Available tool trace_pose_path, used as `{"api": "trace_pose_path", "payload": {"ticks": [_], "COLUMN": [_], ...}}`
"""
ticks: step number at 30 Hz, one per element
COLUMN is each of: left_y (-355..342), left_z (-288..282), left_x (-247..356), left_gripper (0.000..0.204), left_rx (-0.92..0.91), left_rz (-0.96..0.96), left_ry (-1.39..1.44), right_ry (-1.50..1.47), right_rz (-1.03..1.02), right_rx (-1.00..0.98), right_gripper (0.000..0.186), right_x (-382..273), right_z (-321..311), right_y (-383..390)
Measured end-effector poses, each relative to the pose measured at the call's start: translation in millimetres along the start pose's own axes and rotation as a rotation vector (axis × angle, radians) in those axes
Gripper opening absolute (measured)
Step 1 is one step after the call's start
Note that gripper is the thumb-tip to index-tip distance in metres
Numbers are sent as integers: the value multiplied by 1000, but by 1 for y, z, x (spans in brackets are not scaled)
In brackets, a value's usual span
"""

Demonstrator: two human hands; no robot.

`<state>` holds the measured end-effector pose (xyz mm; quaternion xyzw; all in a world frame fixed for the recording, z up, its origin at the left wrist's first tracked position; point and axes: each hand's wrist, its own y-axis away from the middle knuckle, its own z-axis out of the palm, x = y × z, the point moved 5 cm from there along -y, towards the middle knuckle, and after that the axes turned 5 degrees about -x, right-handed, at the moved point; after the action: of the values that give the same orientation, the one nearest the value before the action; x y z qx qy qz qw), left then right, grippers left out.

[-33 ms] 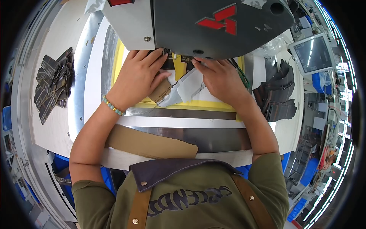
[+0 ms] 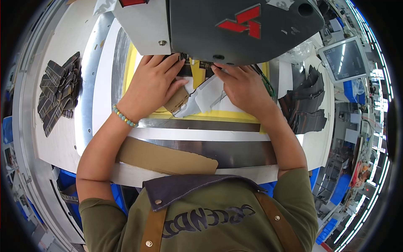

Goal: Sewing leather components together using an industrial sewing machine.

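My left hand [image 2: 154, 84] lies palm down with its fingers stretched forward. Its fingertips rest on a dark plaid fabric piece [image 2: 205, 65] beneath the big grey machine head [image 2: 247, 40]. Across from it, my right hand [image 2: 245, 89] reaches to the right end of the same fabric, fingers extended and partly hidden under the machine. Between the hands a yellow tapered piece [image 2: 197, 76] points toward me. Below my left thumb are a small brown card piece [image 2: 178, 100] and a pale crumpled sheet [image 2: 191, 106]. The machine hides the fabric's far side.
A loose pile of plaid fabric pieces [image 2: 58, 90] lies at the left, and a fanned dark fabric stack [image 2: 308, 107] at the right. A brown cardboard strip [image 2: 168, 155] is near the table's front edge. A screen [image 2: 345, 59] stands at far right.
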<state>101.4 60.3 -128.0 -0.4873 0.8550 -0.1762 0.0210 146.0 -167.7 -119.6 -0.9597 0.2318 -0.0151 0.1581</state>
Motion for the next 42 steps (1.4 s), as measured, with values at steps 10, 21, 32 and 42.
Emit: {"api": "trace_pose_path", "payload": {"ticks": [10,21,32,42], "left_y": [0,0,-1,0], "left_z": [-1,0,1,5], "left_x": [1,0,-3,-4], "left_gripper": [48,47,46,48], "left_rx": [-10,-35,-45,-63], "left_rz": [22,-4,-19,-32], "left_ry": [-13,-9,19,32], "right_ry": [-15,-12,-2,15], "right_rz": [-4,6,17,30], "right_rx": [-9,-5,-20,-48], "right_gripper": [44,44,46,48], "right_x": [-3,-1,0,3], "right_z": [-3,-2,-2,2], "right_y": [0,-1,-1,1]}}
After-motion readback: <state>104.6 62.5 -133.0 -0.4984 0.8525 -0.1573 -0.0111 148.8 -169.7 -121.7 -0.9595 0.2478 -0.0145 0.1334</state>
